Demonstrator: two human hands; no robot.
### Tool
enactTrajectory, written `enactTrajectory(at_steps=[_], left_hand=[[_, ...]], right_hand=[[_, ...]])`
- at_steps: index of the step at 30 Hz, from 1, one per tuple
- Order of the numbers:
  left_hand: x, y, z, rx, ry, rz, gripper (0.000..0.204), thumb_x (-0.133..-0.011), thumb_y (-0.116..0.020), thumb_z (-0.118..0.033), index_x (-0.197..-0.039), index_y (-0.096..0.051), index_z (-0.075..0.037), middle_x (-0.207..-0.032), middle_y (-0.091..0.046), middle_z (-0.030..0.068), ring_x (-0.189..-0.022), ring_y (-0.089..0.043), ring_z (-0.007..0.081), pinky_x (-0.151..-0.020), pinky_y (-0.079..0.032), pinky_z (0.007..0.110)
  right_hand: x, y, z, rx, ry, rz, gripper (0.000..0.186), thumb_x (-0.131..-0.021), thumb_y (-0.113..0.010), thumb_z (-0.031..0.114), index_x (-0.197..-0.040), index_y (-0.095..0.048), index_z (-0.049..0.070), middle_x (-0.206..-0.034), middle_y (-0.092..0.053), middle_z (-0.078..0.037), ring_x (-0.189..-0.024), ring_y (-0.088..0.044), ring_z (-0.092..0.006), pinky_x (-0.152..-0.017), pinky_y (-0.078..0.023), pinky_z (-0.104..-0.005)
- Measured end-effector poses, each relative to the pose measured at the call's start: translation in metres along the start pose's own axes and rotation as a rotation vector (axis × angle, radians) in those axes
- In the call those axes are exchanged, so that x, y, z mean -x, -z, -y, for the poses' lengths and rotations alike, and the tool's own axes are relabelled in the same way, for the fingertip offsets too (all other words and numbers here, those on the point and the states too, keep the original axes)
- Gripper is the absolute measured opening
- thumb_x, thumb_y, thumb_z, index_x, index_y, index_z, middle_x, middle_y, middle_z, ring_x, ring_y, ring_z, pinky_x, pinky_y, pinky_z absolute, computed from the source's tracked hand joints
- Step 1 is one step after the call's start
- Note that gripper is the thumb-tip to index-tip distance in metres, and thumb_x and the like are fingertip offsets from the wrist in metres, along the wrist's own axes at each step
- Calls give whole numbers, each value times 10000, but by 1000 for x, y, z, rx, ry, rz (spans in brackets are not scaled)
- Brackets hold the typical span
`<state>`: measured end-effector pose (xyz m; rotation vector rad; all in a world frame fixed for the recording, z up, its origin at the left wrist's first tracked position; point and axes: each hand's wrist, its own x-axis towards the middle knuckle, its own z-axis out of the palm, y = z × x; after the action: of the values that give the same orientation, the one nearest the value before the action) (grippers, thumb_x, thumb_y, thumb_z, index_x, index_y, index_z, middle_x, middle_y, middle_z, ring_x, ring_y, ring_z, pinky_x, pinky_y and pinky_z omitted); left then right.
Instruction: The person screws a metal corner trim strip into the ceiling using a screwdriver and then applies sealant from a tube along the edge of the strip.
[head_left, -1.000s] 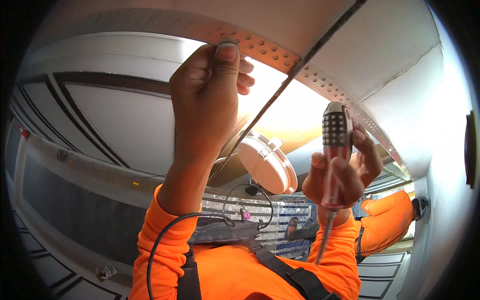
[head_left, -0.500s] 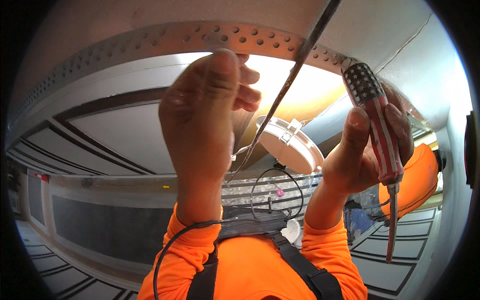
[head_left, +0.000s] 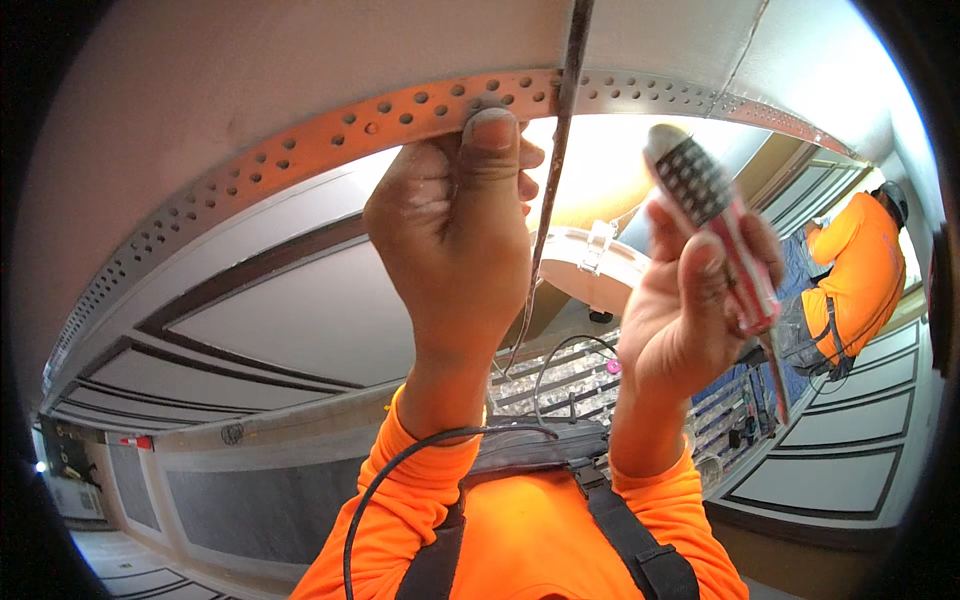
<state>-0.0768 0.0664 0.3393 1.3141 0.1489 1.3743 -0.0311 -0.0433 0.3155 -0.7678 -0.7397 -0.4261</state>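
In the head view, a screwdriver-like tool [head_left: 745, 265] is held in the right hand [head_left: 695, 290], its red-and-white striped handle enclosed between thumb and fingers. The dark, star-dotted butt of the handle is pointed up and to the left, and the thin metal shaft is directed down to the right; the tool is somewhat blurred. The left hand [head_left: 455, 215] is raised to a perforated metal strip [head_left: 310, 146], with the thumb set at its lower edge and the fingers curled below; whether anything is pinched between them cannot be told, as the fingertips are partly hidden. The strip is seen curving across the scene from far left to far right, and it is crossed by a dark, thin rod [head_left: 568, 90] just right of the left hand. Between the forearms, a round pale fitting [head_left: 595, 265] with a metal clasp is partly covered by the right hand. A black cable [head_left: 378, 483] is draped across the left orange sleeve [head_left: 410, 465]. On the far right, a co-worker in orange [head_left: 855, 255] is seen bent over, well apart from both hands.
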Motion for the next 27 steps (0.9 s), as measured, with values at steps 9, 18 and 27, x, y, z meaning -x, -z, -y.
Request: enactTrajectory(at_steps=[9,18,27], left_hand=[[-1,-1,2,82,50,14,245,-836,-611,-249,-775,-592,-13,-644,-603,71,-509,-519,82,-459,-406,187],[0,-13,14,105,34,-13,218,-843,-606,-218,-780,-581,-11,-658,-608,80,-507,-535,90,-462,-430,197],[-6,-14,19,149,-26,17,260,-836,-608,-272,-786,-588,-18,-631,-597,67,-503,-525,82,-440,-413,205]], right_hand=[[6,-15,0,-434,-431,-229,383,-798,-604,3,-1130,-443,105,-1045,-566,-108,-963,-589,-255,-824,-523,-415],[-7,2,-16,-402,-337,-156,382,-797,-617,24,-1129,-436,80,-1091,-525,-116,-991,-557,-222,-804,-532,-373],[-36,29,-17,393,342,193,442,-774,-666,112,-1121,-406,27,-1151,-475,-228,-992,-555,-298,-777,-548,-380]])
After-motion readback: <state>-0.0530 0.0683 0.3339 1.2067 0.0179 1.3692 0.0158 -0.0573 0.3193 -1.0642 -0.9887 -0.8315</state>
